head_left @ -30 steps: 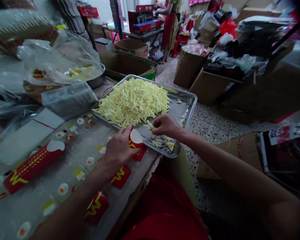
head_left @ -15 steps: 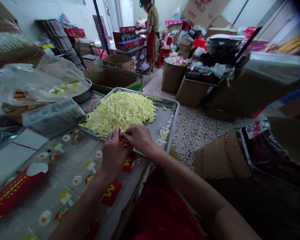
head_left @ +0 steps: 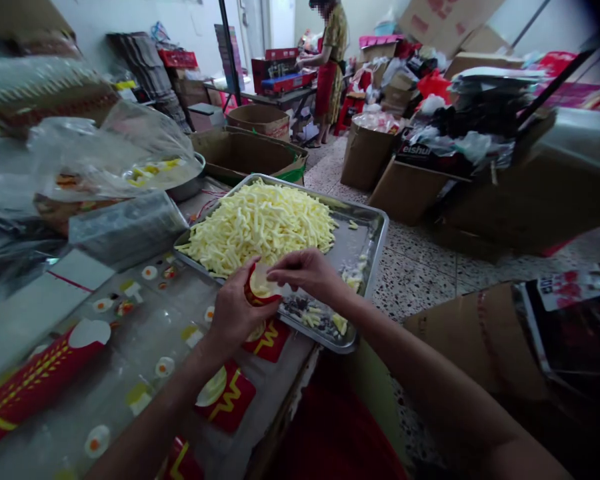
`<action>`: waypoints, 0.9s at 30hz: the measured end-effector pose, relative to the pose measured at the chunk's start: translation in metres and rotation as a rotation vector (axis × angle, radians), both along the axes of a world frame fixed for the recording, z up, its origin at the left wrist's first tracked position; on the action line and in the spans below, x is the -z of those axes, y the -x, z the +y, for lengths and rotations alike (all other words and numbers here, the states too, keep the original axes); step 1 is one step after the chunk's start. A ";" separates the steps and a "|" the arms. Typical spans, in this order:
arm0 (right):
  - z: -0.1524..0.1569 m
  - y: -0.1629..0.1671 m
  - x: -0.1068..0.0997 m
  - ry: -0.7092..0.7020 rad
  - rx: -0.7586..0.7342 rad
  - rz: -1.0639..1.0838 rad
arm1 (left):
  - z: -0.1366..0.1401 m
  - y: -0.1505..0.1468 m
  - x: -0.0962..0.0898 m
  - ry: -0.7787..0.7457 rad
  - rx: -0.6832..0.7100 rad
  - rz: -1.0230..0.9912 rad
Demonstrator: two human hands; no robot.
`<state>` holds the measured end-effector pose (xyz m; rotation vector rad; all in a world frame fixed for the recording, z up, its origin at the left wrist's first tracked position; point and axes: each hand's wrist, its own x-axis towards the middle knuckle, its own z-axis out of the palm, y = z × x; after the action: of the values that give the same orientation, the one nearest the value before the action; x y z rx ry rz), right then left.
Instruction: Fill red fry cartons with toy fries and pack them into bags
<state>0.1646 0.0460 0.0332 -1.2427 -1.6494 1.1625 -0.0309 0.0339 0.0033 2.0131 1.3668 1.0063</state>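
My left hand (head_left: 233,310) is closed around a small red carton (head_left: 254,301), whose pale inside faces up towards me. At the carton's mouth, the fingers of my right hand (head_left: 313,277) are pinched together against its pale part; what they hold, if anything, I cannot make out. Just beyond both hands, a heap of pale yellow fry-shaped sticks (head_left: 263,223) fills much of a metal tray (head_left: 379,250). Beside my left forearm, more red cartons with yellow zigzags (head_left: 233,407) lie on the table, which has a clear cover printed with eggs and ice pops.
A long stack of nested red cartons (head_left: 45,377) lies at the left. Behind it are a clear plastic box (head_left: 127,227) and a plastic bag (head_left: 107,157) over a bowl. Cardboard boxes (head_left: 460,340) stand on the speckled floor at right. A person (head_left: 330,63) works at a far table.
My hands have parted slightly, and the red carton now shows its pale inside. My right hand has moved a little to the right. The whole view has shifted, with the scene further right.
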 end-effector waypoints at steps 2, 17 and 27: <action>0.011 -0.005 0.002 -0.145 0.112 -0.123 | 0.003 0.006 0.000 0.052 -0.034 -0.060; 0.009 -0.100 0.006 -0.246 0.046 -0.602 | -0.019 0.055 -0.007 0.140 -0.076 -0.002; 0.022 -0.078 0.035 -0.459 -0.104 -0.851 | -0.025 0.043 -0.026 0.051 -0.045 0.114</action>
<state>0.2431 0.0685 -0.0022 -1.4343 -2.4326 0.2289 -0.0736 0.0085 0.0293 2.0370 1.4882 0.8791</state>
